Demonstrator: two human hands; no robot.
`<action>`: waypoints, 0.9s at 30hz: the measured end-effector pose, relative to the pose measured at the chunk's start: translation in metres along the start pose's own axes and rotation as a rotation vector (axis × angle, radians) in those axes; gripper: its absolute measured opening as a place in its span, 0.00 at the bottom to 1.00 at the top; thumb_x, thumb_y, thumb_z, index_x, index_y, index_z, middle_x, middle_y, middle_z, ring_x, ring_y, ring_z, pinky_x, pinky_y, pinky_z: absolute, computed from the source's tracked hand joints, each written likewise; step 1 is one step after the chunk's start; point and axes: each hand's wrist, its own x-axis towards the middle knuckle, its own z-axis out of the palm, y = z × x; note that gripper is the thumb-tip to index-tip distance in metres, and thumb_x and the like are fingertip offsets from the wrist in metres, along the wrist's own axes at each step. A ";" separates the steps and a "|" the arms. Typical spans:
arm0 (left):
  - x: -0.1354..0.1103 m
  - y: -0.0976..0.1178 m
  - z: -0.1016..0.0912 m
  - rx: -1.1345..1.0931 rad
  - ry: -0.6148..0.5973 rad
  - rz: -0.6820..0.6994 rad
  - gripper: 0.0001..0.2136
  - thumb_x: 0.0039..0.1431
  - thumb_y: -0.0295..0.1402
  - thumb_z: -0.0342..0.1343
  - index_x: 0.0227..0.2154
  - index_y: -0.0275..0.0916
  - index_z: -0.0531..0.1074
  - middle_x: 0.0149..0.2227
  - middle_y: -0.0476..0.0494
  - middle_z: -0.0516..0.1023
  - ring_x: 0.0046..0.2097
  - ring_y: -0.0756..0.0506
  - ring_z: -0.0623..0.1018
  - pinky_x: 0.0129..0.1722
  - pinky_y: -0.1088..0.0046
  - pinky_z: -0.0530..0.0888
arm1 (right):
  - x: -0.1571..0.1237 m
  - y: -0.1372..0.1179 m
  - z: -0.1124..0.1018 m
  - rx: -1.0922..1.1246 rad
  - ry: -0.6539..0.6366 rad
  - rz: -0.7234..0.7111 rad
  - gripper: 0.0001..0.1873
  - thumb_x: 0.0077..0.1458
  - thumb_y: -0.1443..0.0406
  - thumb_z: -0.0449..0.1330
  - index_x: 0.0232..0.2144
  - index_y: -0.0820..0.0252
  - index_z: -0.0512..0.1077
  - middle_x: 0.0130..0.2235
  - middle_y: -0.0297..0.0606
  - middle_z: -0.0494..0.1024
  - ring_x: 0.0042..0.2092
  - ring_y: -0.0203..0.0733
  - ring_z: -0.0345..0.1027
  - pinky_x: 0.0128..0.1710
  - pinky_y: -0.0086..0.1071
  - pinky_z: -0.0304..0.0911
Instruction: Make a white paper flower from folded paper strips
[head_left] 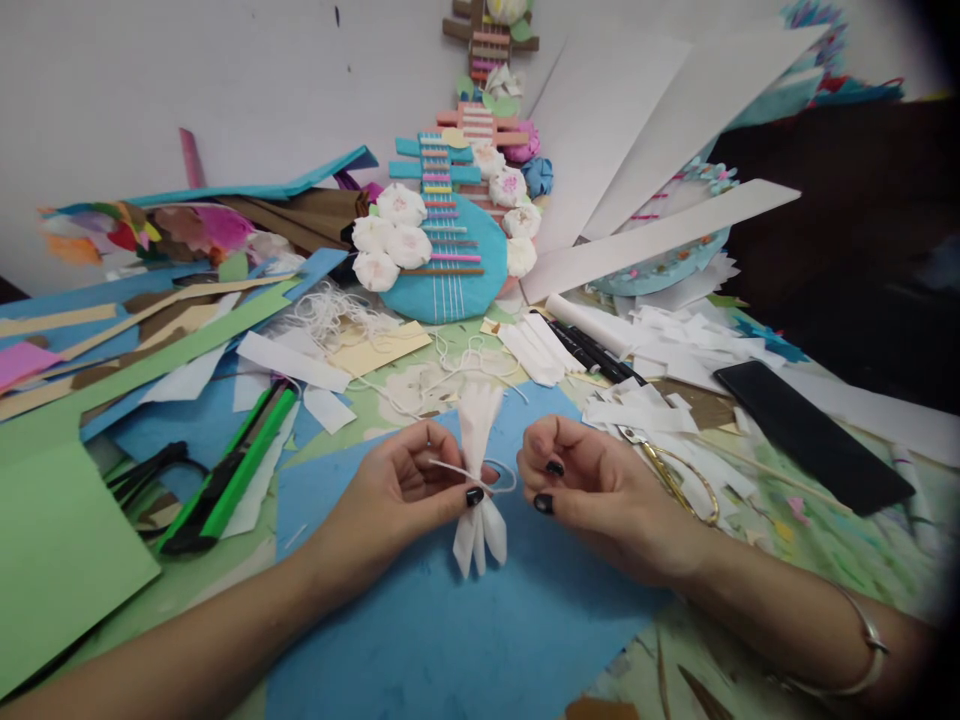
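Note:
Pinched at its gathered middle, a piece of folded white tissue paper [480, 425] is held upright in my left hand [416, 485]. Its pleated ends fan out above and below the thumb. A white string [504, 487] loops around the pinched waist, with one loose end pointing left. Just to the right, my right hand [592, 490] has its fingers curled in, thumb and index close together, apart from the paper. Whether anything thin sits between those fingertips is too small to tell. Both hands are over a blue paper sheet [465, 640].
Gold-handled scissors [679, 480] lie among white paper scraps beside my right hand. A green cutter [232, 470] rests at left. Farther back are tangled string [330, 315], black markers [592, 350], a black phone [814, 435] and paper instruments with white flowers [401, 205].

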 end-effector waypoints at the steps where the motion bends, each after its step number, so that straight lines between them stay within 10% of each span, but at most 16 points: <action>1: 0.000 0.000 0.000 -0.002 -0.007 -0.002 0.13 0.46 0.31 0.64 0.27 0.36 0.62 0.33 0.42 0.79 0.39 0.43 0.79 0.37 0.70 0.74 | 0.000 0.001 -0.001 -0.006 0.000 -0.002 0.12 0.46 0.68 0.60 0.30 0.58 0.58 0.28 0.30 0.55 0.28 0.32 0.48 0.27 0.28 0.49; 27: 0.000 -0.002 -0.001 -0.028 -0.065 0.020 0.13 0.47 0.30 0.64 0.27 0.37 0.62 0.33 0.42 0.79 0.39 0.45 0.79 0.37 0.71 0.73 | -0.003 0.003 -0.002 -0.033 -0.060 -0.013 0.13 0.44 0.74 0.55 0.34 0.57 0.61 0.29 0.30 0.59 0.30 0.33 0.51 0.30 0.29 0.50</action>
